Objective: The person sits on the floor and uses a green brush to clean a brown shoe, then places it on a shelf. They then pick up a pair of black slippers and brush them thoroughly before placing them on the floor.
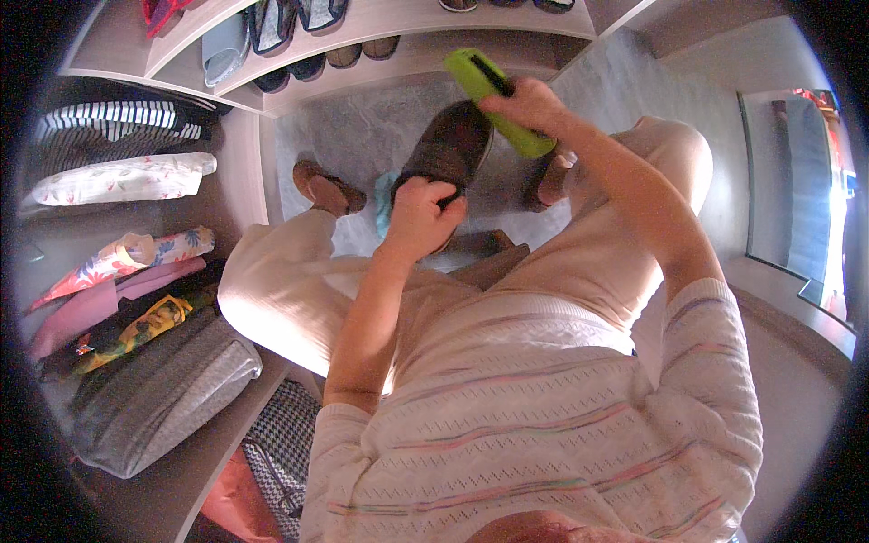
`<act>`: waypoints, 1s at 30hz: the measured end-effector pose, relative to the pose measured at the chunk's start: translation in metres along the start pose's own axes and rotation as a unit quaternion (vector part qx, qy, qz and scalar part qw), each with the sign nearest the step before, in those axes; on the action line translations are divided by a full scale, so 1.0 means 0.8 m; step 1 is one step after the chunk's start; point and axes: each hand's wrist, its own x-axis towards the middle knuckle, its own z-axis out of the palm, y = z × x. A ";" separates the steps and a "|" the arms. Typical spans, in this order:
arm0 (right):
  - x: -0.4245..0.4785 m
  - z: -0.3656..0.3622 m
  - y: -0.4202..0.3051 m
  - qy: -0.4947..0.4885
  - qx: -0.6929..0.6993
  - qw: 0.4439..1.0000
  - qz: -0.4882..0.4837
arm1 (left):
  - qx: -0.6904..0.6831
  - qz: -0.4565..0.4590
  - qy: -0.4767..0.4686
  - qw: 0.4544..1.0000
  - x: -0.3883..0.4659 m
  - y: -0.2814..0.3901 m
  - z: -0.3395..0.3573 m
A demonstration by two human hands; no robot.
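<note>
My left hand (424,214) grips a dark shoe or slipper (451,146) at its near end, holding it above the floor between my knees. In my right hand (529,108) is a green brush-like tool (478,78) with a black slot in its body; the underside is hidden. The tool slants over the far right edge of the dark shoe; whether the two touch is unclear. A light blue cloth (385,200) lies on the grey floor behind and left of the shoe.
Ahead, a wooden shelf unit (421,20) holds slippers and shoes (343,54). Folded clothes (125,180) fill shelves at the left, with a grey bag-like bundle (183,400) nearer. My slippered feet (329,190) rest on the floor. A glass-edged panel (781,197) stands at the right.
</note>
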 end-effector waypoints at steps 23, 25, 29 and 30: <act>-0.132 0.031 -0.028 0.158 0.091 0.958 -0.223 | -0.191 -0.077 0.010 0.978 0.028 -0.001 -0.032; -0.091 0.031 -0.002 0.198 0.044 0.961 -0.190 | -0.195 -0.095 0.000 0.976 0.032 0.004 -0.032; -0.020 -0.015 0.079 0.120 0.060 0.990 0.051 | -0.262 -0.105 -0.035 0.959 0.048 0.015 -0.028; -0.031 -0.029 0.076 0.131 0.091 0.987 0.006 | -0.252 -0.106 -0.037 0.961 0.051 0.025 -0.035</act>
